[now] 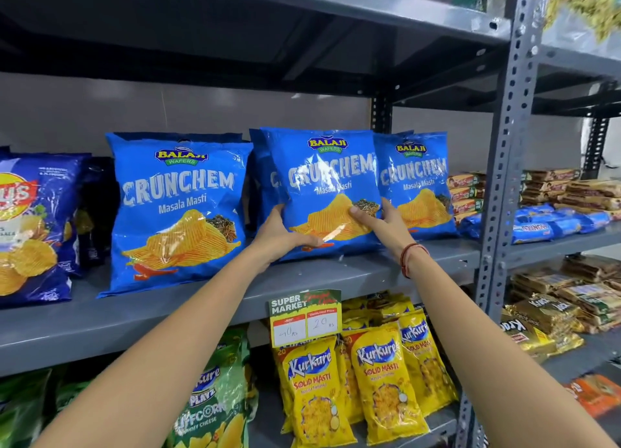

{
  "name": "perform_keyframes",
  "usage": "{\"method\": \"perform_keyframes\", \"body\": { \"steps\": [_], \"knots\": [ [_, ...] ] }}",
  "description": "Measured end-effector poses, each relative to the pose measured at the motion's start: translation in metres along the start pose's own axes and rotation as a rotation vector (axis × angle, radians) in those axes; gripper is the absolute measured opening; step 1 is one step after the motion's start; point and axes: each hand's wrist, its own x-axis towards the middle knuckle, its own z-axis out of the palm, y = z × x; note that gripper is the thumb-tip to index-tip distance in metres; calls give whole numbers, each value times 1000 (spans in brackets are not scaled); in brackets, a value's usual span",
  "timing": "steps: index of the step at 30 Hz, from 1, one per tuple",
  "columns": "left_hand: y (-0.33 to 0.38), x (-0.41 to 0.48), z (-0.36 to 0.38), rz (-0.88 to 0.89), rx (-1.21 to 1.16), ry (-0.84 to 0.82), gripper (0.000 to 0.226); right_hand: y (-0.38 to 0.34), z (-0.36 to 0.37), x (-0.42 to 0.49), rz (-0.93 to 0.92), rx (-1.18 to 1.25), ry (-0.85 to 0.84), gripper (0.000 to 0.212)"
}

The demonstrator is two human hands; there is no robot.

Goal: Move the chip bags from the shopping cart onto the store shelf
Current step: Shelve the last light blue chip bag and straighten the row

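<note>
A blue Crunchem chip bag (pixel 322 185) stands upright on the grey metal shelf (pixel 201 299), in front of more bags of the same kind. My left hand (pixel 282 232) grips its lower left corner and my right hand (pixel 383 222) grips its lower right side, thumb across the front. Another Crunchem bag (pixel 178 212) leans upright to the left, and a third (pixel 416 185) stands just behind on the right. The shopping cart is out of view.
A dark blue Lay's bag (pixel 30 225) stands at the far left. Biscuit packs (pixel 551 222) fill the neighbouring shelf bay right of the grey upright (pixel 504 165). Yellow Kurkure bags (pixel 379 380) and a price tag (pixel 305 316) sit below.
</note>
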Motion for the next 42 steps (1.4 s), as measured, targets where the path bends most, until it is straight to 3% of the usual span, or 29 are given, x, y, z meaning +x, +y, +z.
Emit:
{"method": "perform_keyframes", "body": {
  "steps": [9, 12, 16, 21, 24, 26, 28, 30, 33, 36, 39, 42],
  "knots": [
    [-7, -5, -8, -52, 141, 36, 114, 6, 11, 4, -23, -49, -84, 82],
    [-11, -11, -10, -83, 278, -36, 117, 13, -2, 4, 1, -120, -94, 93],
    [-12, -16, -11, -86, 402, -17, 104, 20, -7, 5, 39, -198, -230, 109],
    [-3, -17, -4, -123, 442, 36, 98, 16, -1, 8, 71, -227, -238, 105],
    [1, -27, -7, -60, 435, 45, 110, 12, -1, 0, 33, -203, -150, 99],
    [5, -38, -15, 31, 379, 64, 112, 4, 2, -10, -60, -159, 14, 90],
    [9, -51, -31, 140, 270, 125, 106, -8, 13, -22, -180, -97, 227, 76],
    [12, -65, -53, 235, 149, 238, 94, -25, 31, -36, -276, -36, 330, 60],
    [7, -82, -95, 318, 47, 469, 78, -50, 71, -58, -309, 0, 134, 49],
    [-12, -88, -142, 265, 30, 592, 79, -62, 112, -73, -286, -91, -220, 64],
    [-37, -88, -183, 24, 88, 483, 103, -61, 141, -76, -269, -234, -420, 95],
    [-56, -95, -203, -179, 153, 277, 127, -57, 154, -73, -225, -324, -468, 108]
  ]
}}
